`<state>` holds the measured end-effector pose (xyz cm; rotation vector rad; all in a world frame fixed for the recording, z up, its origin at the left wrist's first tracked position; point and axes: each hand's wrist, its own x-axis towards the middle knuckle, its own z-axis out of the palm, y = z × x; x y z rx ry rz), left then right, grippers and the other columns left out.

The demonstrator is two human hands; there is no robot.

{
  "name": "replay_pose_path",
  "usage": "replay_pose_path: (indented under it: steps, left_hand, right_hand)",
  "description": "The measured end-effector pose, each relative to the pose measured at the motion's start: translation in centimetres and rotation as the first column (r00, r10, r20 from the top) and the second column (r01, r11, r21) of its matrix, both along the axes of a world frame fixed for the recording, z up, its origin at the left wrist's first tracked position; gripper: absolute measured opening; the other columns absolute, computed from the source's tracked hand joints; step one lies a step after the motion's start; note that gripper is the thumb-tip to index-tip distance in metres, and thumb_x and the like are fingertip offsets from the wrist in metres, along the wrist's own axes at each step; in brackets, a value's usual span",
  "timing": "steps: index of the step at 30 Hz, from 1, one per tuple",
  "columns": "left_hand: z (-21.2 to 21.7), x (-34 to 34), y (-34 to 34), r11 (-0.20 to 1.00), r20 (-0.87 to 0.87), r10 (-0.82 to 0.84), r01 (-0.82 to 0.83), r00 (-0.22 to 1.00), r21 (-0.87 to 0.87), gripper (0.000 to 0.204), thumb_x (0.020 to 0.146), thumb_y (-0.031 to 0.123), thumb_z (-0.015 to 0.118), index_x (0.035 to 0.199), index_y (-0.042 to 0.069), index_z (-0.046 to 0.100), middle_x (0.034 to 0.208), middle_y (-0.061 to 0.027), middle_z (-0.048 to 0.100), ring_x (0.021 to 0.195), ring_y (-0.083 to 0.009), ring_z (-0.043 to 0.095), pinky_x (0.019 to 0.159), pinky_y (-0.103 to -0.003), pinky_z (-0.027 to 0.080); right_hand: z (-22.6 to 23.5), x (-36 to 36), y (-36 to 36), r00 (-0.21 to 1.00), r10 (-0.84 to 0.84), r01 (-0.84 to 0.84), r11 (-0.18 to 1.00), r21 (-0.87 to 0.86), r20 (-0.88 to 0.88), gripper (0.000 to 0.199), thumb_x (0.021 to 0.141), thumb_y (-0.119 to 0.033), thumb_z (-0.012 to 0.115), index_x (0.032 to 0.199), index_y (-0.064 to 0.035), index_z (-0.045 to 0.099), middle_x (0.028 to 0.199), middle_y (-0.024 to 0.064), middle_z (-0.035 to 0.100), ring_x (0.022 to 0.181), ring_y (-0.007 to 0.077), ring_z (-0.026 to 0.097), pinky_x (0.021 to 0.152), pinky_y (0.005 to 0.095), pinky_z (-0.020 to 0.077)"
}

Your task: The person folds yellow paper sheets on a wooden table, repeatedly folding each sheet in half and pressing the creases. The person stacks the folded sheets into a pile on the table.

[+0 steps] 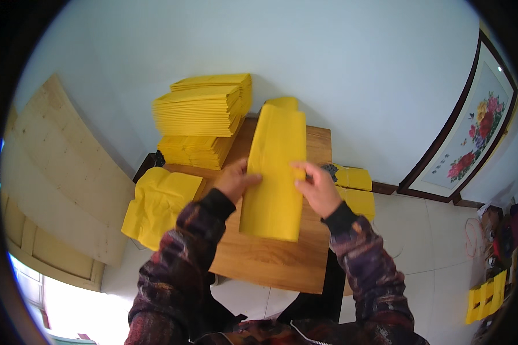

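Note:
A long folded yellow sheet [275,172], smooth and cloth-like, is raised over the wooden table between my two hands. My left hand [236,181] is closed on its left edge, thumb on top and the other fingers mostly hidden. On the opposite edge, my right hand [318,187] pinches the sheet with thumb and forefinger. Beyond its far end, part of another yellow piece [284,102] shows on the table. I cannot tell whether the folded sheet touches the tabletop.
Tall stacks of folded yellow pieces [198,112] stand at the table's [270,267] back left. A crumpled yellow piece [161,201] lies at the left, and tied yellow bundles [354,198] at the right. A large wooden board [69,172] leans on the left; a framed flower picture [472,126] stands right.

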<state>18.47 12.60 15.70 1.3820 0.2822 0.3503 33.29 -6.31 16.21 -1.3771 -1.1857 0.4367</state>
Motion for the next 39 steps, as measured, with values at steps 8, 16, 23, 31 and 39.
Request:
replay_pose_path:
  steps: [8, 16, 23, 31, 39]
  left_hand:
    - [2.3, 12.4, 11.2, 0.991, -0.059, 0.092, -0.098, 0.994, -0.092, 0.029, 0.089, 0.0, 0.054, 0.117, -0.002, 0.051, 0.108, -0.0142, 0.062, 0.092, -0.0236, 0.064, 0.083, -0.036, 0.053]
    - [-2.7, 18.7, 15.1, 0.988, -0.266, 0.149, -0.156, 0.952, -0.004, 0.033, 0.091, 0.003, 0.052, 0.124, 0.0, 0.048, 0.109, -0.0131, 0.061, 0.096, -0.0229, 0.063, 0.083, -0.035, 0.053]
    - [-5.0, 19.4, 14.5, 0.969, -0.203, 0.245, -0.244, 0.948, 0.03, 0.044, 0.087, -0.002, 0.054, 0.129, -0.002, 0.043, 0.111, -0.0137, 0.059, 0.095, -0.0235, 0.061, 0.084, -0.034, 0.052]
    - [-4.8, 19.1, 13.3, 0.936, -0.069, 0.332, -0.32, 0.941, 0.146, 0.058, 0.081, -0.006, 0.054, 0.136, -0.001, 0.035, 0.111, -0.0154, 0.059, 0.096, -0.0231, 0.06, 0.084, -0.032, 0.05]
    - [-5.3, 19.7, 14.5, 0.881, -0.076, 0.288, -0.233, 0.955, 0.411, 0.041, 0.084, 0.002, 0.055, 0.125, -0.001, 0.052, 0.127, -0.0167, 0.054, 0.114, -0.0263, 0.055, 0.095, -0.033, 0.044]
  right_hand:
    - [0.2, 11.8, 14.1, 0.989, -0.148, 0.148, 0.986, -0.081, 0.001, 0.038, 0.083, -0.001, 0.055, 0.121, 0.0039, 0.056, 0.102, 0.0059, 0.062, 0.076, 0.0083, 0.054, 0.065, 0.0247, 0.0451]
    - [-4.4, 16.2, 17.6, 0.958, -0.283, 0.283, 0.924, -0.258, 0.039, 0.034, 0.082, -0.008, 0.057, 0.114, 0.0016, 0.061, 0.109, 0.0199, 0.064, 0.096, 0.0277, 0.063, 0.084, 0.0327, 0.0485]
    - [-7.7, 16.8, 18.1, 0.925, -0.354, 0.369, 0.922, -0.113, 0.136, 0.034, 0.082, -0.009, 0.059, 0.114, 0.0023, 0.06, 0.109, 0.0178, 0.063, 0.089, 0.0234, 0.061, 0.081, 0.0318, 0.0479]
    - [-8.8, 16.8, 18.4, 0.911, -0.397, 0.404, 0.914, -0.048, 0.114, 0.035, 0.083, -0.01, 0.06, 0.115, 0.0042, 0.059, 0.111, 0.0186, 0.063, 0.093, 0.0229, 0.063, 0.083, 0.0311, 0.0483]
    - [-8.6, 16.5, 18.1, 0.871, -0.449, 0.466, 0.884, -0.042, 0.201, 0.037, 0.083, -0.013, 0.06, 0.116, 0.0051, 0.059, 0.116, 0.022, 0.06, 0.106, 0.0284, 0.059, 0.089, 0.0332, 0.0472]
